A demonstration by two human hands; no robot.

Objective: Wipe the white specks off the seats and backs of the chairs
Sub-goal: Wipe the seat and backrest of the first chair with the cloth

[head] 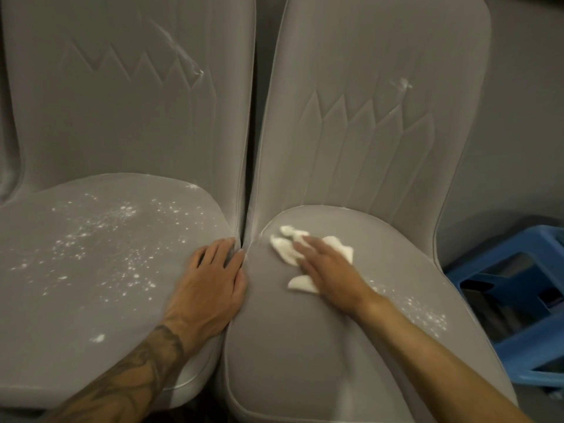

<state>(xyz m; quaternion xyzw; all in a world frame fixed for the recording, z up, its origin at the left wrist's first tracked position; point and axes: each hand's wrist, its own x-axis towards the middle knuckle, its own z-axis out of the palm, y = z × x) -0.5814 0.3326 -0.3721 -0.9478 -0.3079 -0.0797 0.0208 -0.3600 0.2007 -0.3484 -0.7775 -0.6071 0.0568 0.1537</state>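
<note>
Right hand (pixel 323 267): fingers are lying straight and flat, not clenching, pressing a white cloth (pixel 287 248) onto the right seat (pixel 305 346) near its back left corner.
Left hand (pixel 210 279): is resting spread and relaxed on the right edge of the left seat (pixel 76 300), bracing.
Specks (pixel 424 315): are clinging along the right seat's right edge, lying thick across the left seat, and smearing both chair backs (pixel 403 83).
Doing it well: probably by keeping the palm flat and sweeping in overlapping strokes toward that right edge, gathering rather than scattering.

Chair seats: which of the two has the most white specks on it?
The left seat, under the left hand: specks scatter across most of it. The right seat shows only a small patch by its right edge.
</note>
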